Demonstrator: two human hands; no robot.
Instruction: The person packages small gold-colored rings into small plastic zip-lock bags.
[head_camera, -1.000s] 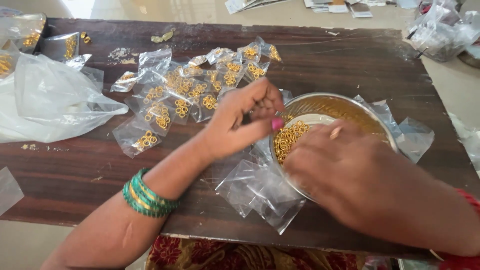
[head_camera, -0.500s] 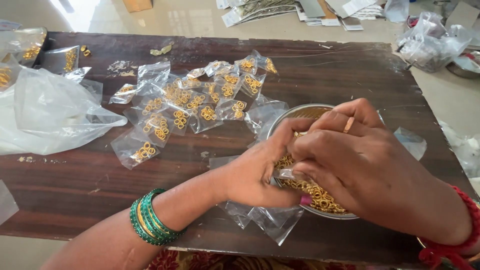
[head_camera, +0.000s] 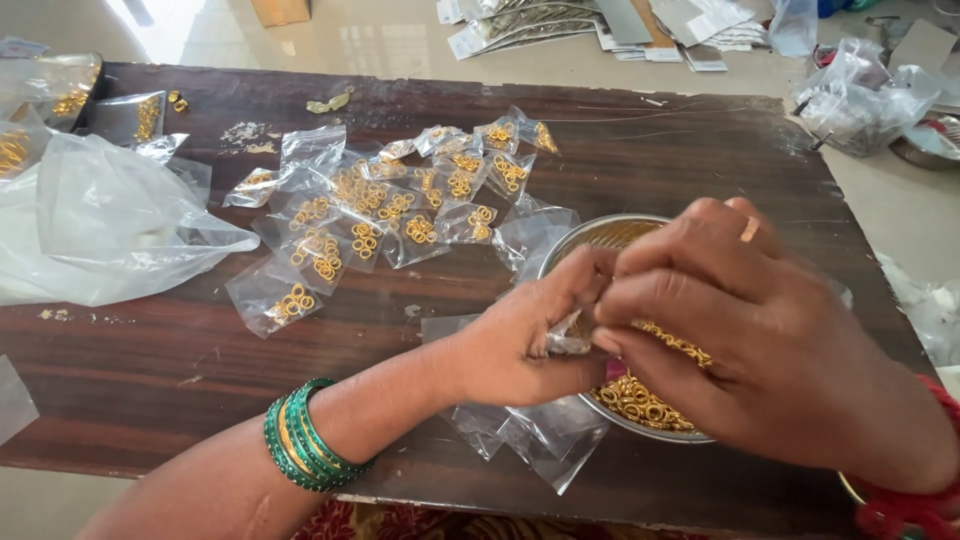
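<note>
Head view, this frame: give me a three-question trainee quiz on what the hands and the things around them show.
1. True or false: the left hand and right hand meet over the metal bowl of small golden rings.
2. Which lies left of the bowl on the wooden table? A) a stack of plates B) filled small clear bags C) a pair of scissors
3. What is pinched between the two hands?

Key: 1 true. 2 B. 3 a small clear plastic pouch; what it holds cannot be made out.
</note>
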